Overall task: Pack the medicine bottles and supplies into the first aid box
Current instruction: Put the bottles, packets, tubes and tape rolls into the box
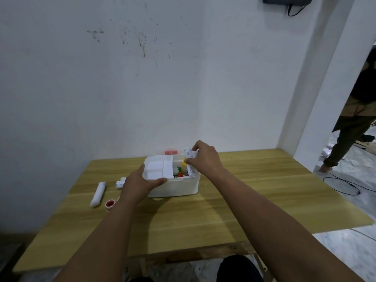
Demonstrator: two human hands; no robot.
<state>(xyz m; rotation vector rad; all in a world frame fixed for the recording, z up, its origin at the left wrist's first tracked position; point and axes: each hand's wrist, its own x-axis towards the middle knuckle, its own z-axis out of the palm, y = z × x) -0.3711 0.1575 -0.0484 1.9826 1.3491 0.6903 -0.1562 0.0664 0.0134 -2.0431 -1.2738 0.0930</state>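
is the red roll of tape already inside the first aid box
No, the red roll of tape lies on the table, left of the first aid box, beside the left hand.

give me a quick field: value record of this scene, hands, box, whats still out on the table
left hand: left hand grips the white tray at the box's left end
right hand: right hand pinches a white packet over the box's right side
box: first aid box, open, bottles inside
still out: white roll, red-centred tape, small white bottle
surface: wooden table
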